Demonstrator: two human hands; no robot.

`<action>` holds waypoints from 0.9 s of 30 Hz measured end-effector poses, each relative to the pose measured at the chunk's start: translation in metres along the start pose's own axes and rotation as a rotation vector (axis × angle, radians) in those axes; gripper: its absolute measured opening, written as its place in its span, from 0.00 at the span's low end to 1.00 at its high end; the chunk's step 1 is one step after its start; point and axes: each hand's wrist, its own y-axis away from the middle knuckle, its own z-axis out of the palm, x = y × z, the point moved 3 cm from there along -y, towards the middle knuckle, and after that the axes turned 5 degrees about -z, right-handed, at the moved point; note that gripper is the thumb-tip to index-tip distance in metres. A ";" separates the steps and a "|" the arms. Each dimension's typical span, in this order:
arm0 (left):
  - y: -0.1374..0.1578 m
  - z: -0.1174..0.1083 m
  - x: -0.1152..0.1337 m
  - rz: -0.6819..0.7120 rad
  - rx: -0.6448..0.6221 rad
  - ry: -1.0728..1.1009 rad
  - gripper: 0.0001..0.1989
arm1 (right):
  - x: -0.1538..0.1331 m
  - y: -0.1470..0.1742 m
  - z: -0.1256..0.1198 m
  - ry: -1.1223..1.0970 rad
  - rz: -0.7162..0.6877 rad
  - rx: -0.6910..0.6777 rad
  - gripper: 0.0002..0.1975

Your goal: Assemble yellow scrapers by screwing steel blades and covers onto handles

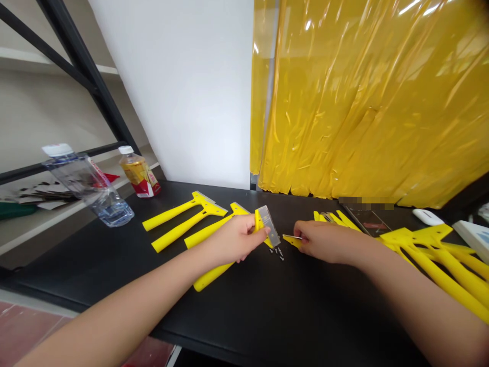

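Near the middle of the black table, my left hand [240, 238] is closed around a yellow scraper [213, 277]. Its head carries a clear-grey metal blade [270, 229] and points away to the right. Just to the right, my right hand [319, 239] pinches a small yellow plate [291, 240] with a thin metallic edge; my fingers hide part of it. Several small screws [280, 253] lie on the table below the blade, between the hands. Another yellow scraper [204, 233] lies partly behind my left hand. Farther left rest two more yellow scrapers [179, 232], side by side.
Several yellow scraper handles [431, 255] are piled on the right. Small yellow plates [334, 219], a dark phone [367, 219], a white mouse [427, 217] and a white box [473, 237] lie at the back right. Two bottles [139, 173] stand left. A yellow plastic curtain [362, 112] hangs behind.
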 end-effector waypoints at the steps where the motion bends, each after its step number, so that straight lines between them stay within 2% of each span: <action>1: 0.000 0.000 0.000 -0.004 0.001 -0.007 0.22 | 0.000 0.000 0.000 0.004 0.001 0.000 0.10; 5: -0.001 0.000 0.001 -0.001 -0.015 0.023 0.20 | 0.001 0.001 -0.001 0.027 -0.003 0.009 0.09; 9: -0.003 0.001 0.003 -0.032 -0.070 0.145 0.18 | -0.001 0.004 -0.001 0.060 -0.005 0.031 0.07; 14: -0.005 -0.001 0.007 -0.016 -0.117 0.307 0.18 | 0.002 0.005 0.001 0.103 0.018 0.039 0.12; 21: -0.008 -0.001 0.004 0.048 -0.125 0.410 0.17 | 0.015 -0.001 0.005 0.106 0.041 0.026 0.07; 27: -0.010 -0.001 0.001 0.029 -0.098 0.433 0.16 | 0.022 -0.007 0.005 0.036 0.048 0.024 0.14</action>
